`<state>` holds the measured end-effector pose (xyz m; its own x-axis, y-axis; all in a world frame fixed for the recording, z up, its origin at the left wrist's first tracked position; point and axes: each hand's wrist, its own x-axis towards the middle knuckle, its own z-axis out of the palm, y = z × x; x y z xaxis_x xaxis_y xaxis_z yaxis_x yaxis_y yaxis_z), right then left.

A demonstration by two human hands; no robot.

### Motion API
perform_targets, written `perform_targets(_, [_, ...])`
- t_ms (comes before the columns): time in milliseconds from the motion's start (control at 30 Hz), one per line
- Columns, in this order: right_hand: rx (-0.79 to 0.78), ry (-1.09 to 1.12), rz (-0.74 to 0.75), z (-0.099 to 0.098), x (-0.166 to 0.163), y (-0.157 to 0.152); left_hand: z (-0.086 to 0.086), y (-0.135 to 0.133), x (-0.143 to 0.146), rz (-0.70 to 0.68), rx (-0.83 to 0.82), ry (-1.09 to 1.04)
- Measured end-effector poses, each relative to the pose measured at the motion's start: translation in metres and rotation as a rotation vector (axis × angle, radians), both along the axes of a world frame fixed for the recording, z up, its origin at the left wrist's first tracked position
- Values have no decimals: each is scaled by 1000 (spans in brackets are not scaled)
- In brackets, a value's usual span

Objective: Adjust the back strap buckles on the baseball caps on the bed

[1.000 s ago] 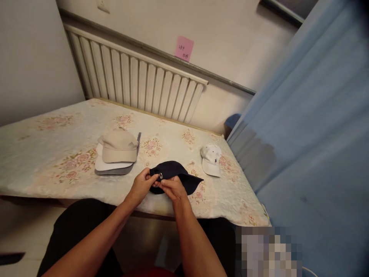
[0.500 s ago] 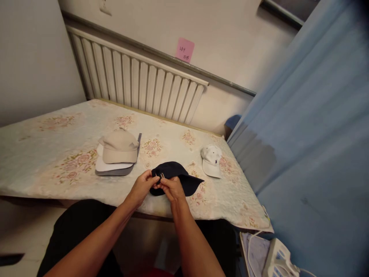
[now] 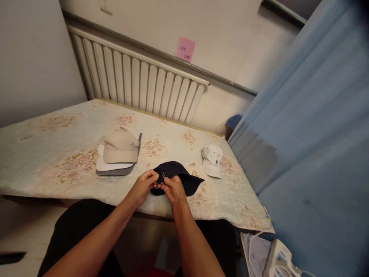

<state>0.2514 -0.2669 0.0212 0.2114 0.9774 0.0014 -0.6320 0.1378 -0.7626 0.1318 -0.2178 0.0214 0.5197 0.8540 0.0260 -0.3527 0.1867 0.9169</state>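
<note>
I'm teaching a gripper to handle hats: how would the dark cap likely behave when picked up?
The dark cap is probably light, as the left hand and right hand merely pinch its back edge. Its brim is likely fairly stiff, jutting smoothly past the hands. The small buckle may be slippery, shining like metal.

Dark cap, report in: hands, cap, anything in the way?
Left hand and right hand both gripping dark cap near its buckle. Brim points right. Cap stack left, white cap right, both apart from it; no obstruction seen.
</note>
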Motion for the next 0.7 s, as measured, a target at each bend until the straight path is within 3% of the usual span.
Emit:
perform_targets(433, [-28,15,-23,-10,0,1,11,0,5,-6,124,192])
perform_targets(700, [-32,33,-40,-14,-2,1,5,-1,7,24,130,196])
